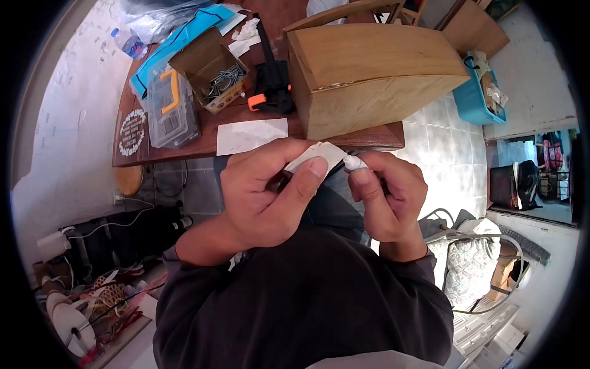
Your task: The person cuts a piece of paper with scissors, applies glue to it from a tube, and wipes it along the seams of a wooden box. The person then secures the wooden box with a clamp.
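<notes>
My left hand pinches a small pale, flat piece, thumb on top of it; whether it is paper, card or thin wood I cannot tell. In my right hand is a small white tube, its narrow tip pointing left toward the pale piece's right end. Tip and piece are very close; contact is not clear. Fingers hide most of the tube. Both hands are above my lap, just in front of the table edge. A white sheet of paper lies on the table beyond my left hand.
A big wooden box-like piece stands on the dark wooden table. Left of it are a black clamp with orange pads, an open carton of screws and a clear plastic case. A blue bin stands beyond, at right.
</notes>
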### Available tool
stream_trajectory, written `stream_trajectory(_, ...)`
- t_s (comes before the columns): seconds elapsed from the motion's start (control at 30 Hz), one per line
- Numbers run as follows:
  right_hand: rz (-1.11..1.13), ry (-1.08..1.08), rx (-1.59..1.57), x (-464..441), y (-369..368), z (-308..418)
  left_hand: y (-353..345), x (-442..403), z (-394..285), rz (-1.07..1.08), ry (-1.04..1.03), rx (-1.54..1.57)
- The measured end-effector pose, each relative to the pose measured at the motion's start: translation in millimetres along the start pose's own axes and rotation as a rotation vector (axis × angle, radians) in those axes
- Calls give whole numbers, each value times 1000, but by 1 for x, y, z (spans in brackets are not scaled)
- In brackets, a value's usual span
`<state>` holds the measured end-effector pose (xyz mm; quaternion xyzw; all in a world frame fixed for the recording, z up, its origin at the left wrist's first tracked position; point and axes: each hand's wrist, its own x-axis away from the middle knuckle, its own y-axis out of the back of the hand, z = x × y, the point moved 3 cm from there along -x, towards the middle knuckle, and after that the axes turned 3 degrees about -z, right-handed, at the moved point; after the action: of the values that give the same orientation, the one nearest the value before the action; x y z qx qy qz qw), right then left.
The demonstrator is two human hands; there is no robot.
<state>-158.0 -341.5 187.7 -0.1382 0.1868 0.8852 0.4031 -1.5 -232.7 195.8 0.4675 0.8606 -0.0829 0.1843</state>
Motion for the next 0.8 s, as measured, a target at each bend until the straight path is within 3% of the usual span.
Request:
stream_trajectory(0.63,-14,43,14,1,-2,0,2,-1,2,75,28,-21)
stream_trajectory(0.8,-32,79,32,2,-3,-4,3,-2,3,100,121,51)
